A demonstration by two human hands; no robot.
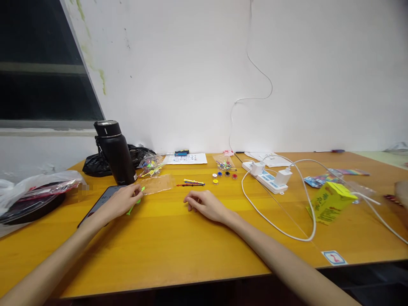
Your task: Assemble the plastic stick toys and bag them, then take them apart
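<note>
My left hand is beside the phone, its fingers closed on a thin light-green plastic piece that shows on both sides of the fingertips. A clear plastic bag lies flat just beyond it. My right hand rests on the table with loosely curled fingers and nothing visible in them. Past that hand lies a small bundle of thin coloured plastic sticks, blue, yellow and red. To its right are several small round discs, among them a yellow one and a red one.
A black bottle stands at the left, near a bag of coloured parts. A screwdriver lies on paper at the back. At the right are a power strip with looping cables, a yellow carton and part of another person's hand.
</note>
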